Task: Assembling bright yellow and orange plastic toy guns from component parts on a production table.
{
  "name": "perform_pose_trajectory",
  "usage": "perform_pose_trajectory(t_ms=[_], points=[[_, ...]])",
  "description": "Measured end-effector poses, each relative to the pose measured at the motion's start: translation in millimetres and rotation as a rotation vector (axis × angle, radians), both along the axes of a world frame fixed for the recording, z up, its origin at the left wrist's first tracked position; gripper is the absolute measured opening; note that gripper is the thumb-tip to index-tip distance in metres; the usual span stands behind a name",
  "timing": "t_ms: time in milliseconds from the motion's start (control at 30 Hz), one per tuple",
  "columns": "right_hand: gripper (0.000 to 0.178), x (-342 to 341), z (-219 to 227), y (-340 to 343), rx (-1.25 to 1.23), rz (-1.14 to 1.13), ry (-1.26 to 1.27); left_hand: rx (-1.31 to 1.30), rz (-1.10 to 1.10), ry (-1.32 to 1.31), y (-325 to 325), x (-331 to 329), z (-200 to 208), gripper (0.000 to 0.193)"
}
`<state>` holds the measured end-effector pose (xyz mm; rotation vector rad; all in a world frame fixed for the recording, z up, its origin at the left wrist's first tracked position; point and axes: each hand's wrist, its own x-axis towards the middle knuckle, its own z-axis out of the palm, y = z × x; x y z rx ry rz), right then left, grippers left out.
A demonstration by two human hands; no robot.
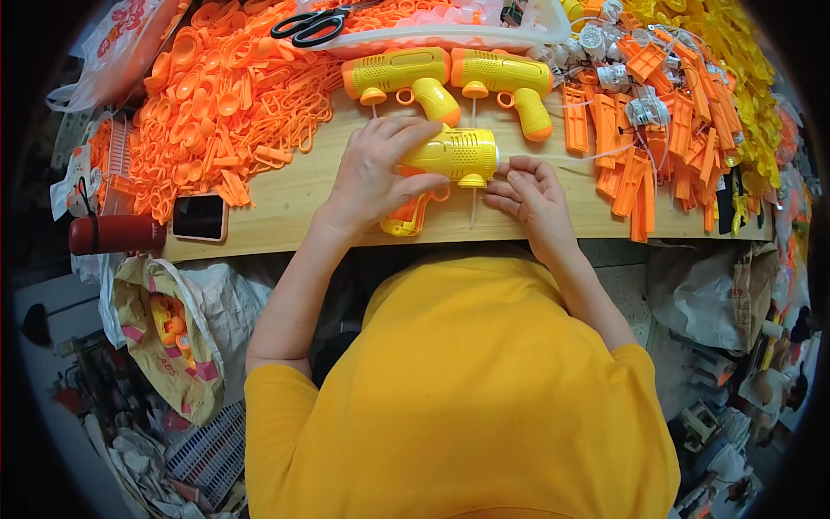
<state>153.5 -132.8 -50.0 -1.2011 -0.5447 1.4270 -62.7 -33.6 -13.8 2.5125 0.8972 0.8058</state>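
On the wooden table near its front edge lies a yellow toy gun (450,154) with an orange trigger, a white rim at its right end and a thin clear tube hanging from a round yellow knob. My left hand (373,169) is closed around its rear, thumb below and fingers over the top. Beside the white rim, my right hand (532,197) has its fingers curled together, fingertips touching or very close to it. What they pinch, if anything, is hidden. Just beyond lie two similar yellow and orange toy guns, a left one (393,73) and a right one (504,76).
Orange plastic parts (216,95) heap at the left; orange pieces with wired motors (644,121) pile at the right, yellow shells (735,69) behind. Black-handled scissors (311,28) rest on a white tray (450,36). A phone (200,218) and red flask (117,234) are at front left.
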Motion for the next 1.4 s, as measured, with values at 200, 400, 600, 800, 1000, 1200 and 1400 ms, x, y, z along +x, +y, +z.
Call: perform_pose_trajectory(t_ms=[200, 400, 600, 800, 1000, 1200, 1400], points=[[0.024, -0.4, -3.5, -0.2, -0.005, 0.008, 0.024, 0.01, -0.001, 0.02, -1.3, 2.1, -6.1, 0.06], [0.024, 0.4, -7.1, 0.5, 0.007, 0.01, 0.018, -0.027, 0.009, 0.019, -4.1, 4.6, -4.3, 0.06], [0.025, -0.1, -6.2, 0.7, 0.011, 0.005, 0.031, -0.029, 0.028, 0.045, -5.4, 6.8, -7.5, 0.058], [0.027, -5.3, 0.4, 1.9, 0.008, -0.032, 0.116, -0.147, 0.04, -0.039, -11.2, 9.1, -4.9, 0.057], [0.047, -8.8, 9.3, 5.1, 0.049, -0.034, -0.015, -0.102, -0.004, -0.174, -22.4, 15.2, -3.4, 0.059], [0.059, -12.9, 21.8, 12.2, 0.355, 0.11, -0.356, 0.204, 0.019, -0.318, -35.9, 24.0, -10.1, 0.062], [0.058, -19.8, 34.5, 12.0, 0.498, 0.057, -0.515, 0.291, 0.029, -0.408, -37.5, 25.9, -19.7, 0.062]])
